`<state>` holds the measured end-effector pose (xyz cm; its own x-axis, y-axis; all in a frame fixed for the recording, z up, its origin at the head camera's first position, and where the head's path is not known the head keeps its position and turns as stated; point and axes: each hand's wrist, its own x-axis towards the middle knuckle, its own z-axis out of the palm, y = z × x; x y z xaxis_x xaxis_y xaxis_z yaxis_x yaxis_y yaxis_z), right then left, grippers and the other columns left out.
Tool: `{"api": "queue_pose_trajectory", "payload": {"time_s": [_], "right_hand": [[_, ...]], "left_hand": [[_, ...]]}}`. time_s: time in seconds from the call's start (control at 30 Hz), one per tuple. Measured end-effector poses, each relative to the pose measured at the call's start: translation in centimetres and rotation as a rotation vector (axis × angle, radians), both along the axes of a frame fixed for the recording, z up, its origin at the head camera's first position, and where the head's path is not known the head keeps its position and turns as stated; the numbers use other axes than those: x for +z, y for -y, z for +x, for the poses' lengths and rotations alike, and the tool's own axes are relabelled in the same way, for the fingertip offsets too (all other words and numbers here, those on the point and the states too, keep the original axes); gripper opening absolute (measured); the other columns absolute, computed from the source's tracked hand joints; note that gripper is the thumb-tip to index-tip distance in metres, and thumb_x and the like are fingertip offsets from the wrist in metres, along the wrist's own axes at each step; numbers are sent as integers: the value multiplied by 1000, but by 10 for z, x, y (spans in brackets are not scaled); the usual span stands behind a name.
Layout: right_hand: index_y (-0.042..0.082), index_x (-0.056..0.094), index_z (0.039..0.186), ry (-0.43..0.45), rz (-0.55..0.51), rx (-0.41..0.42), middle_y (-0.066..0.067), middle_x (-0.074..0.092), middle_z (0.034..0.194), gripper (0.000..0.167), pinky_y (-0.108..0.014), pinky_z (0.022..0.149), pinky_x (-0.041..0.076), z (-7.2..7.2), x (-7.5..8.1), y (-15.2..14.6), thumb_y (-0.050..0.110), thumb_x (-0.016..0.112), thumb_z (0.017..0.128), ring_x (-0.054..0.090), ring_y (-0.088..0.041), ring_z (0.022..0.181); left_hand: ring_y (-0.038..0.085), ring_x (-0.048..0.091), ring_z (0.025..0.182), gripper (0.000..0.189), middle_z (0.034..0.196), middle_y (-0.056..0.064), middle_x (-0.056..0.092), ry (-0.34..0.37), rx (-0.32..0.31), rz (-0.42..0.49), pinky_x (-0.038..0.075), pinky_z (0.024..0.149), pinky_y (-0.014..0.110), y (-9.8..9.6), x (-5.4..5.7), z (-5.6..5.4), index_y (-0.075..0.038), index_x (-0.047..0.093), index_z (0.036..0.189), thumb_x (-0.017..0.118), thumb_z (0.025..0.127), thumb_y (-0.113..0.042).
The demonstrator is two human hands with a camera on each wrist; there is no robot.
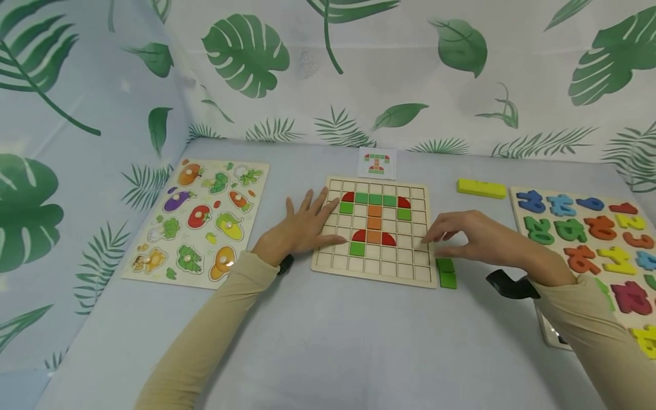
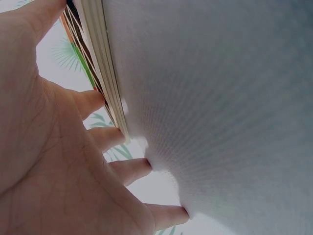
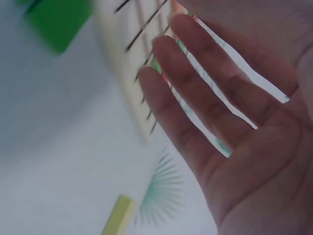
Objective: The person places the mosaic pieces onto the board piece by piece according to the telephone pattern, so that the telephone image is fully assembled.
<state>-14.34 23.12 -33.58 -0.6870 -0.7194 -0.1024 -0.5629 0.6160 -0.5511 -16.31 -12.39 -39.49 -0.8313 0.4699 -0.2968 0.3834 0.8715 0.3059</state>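
A square wooden grid board (image 1: 379, 278) lies at the middle of the table, with red, green and orange tiles in some cells. My left hand (image 1: 302, 228) is spread at its left side, thumb and index finger over the edge; in the left wrist view the fingers (image 2: 105, 139) are straight against the board and table. Above the board's right edge, my right hand (image 1: 476, 236) hangs with fingers gently bent and a gap to the thumb. Nothing shows between its fingers (image 3: 183, 73) in the right wrist view. Beside the board's lower right corner sit green tiles (image 1: 447, 273), close below that hand.
A pattern card (image 1: 376, 164) lies just behind the board. The vegetable puzzle (image 1: 202, 222) is to the left; a number puzzle (image 1: 594, 228) is at the right, partly under the right forearm. A yellow block (image 1: 482, 188) lies behind the right hand.
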Motion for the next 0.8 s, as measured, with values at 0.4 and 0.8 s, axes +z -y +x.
{"api": "queue_pose_trajectory", "payload": {"time_s": [0.4, 0.8], "right_hand": [[9, 78, 115, 77, 57, -19, 8, 74, 108, 37, -32, 83, 59, 6, -19, -19, 4, 89, 81, 71, -16, 96], [7, 78, 108, 88, -10, -28, 5, 74, 104, 35, -29, 79, 60, 1, -27, -23, -2, 90, 77, 71, -11, 88]], "left_hand": [[43, -9, 159, 94, 175, 14, -9, 2, -1, -5, -4, 116, 78, -1, 2, 1, -17, 8, 171, 51, 102, -66], [42, -9, 159, 94, 175, 14, -10, 2, 3, -11, -3, 116, 78, -1, 1, 1, -18, 8, 171, 51, 102, -65]]}}
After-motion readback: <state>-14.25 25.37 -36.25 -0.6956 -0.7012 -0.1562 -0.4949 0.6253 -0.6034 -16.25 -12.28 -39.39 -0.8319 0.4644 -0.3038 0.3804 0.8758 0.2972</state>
